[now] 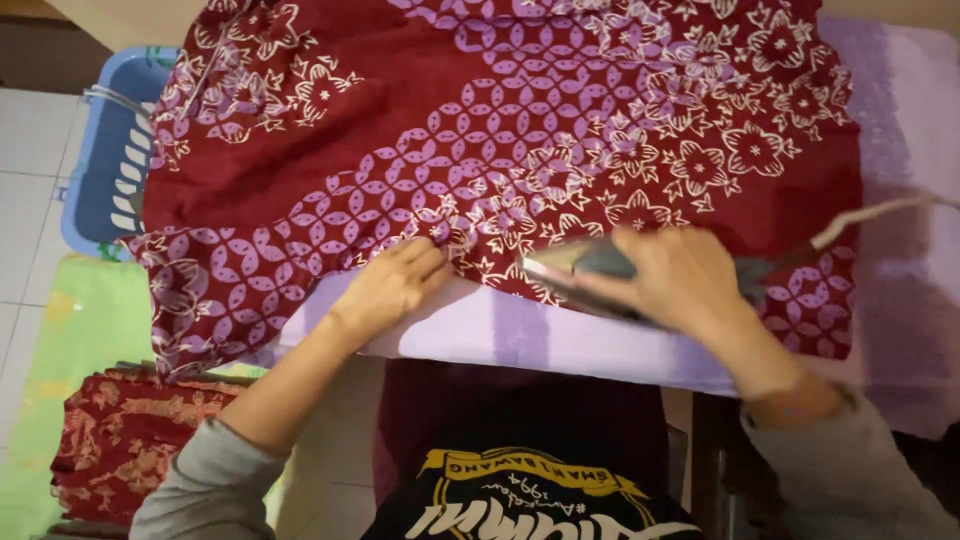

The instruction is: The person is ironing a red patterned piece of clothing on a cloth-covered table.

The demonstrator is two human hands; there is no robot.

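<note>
Batik cloth, dark red with pale purple flowers, lies spread across my ironing board, which is padded in lilac. The cloth's left end spills off the board's left side toward the floor. My left hand lies on the near hem, fingers bent and pressed down on the fabric, pinning it so the edge stays taut and flat, as I judge it. My right hand is wrapped around the handle of an iron, fingers closed over it. The iron's metal sole faces the cloth and its nose points left, toward my other hand. It is blurred, so I cannot tell whether the sole touches the fabric or rides just above it. Its cord runs off to the right, clear of the patterned area, probably so it does not drag over the part being pressed. Both hands work the near edge, the stretch closest to my body and easiest to reach. On the far left a blue plastic basket stands on the tiled floor. Nearer on the left, more red patterned fabric lies folded on a green mat.
</note>
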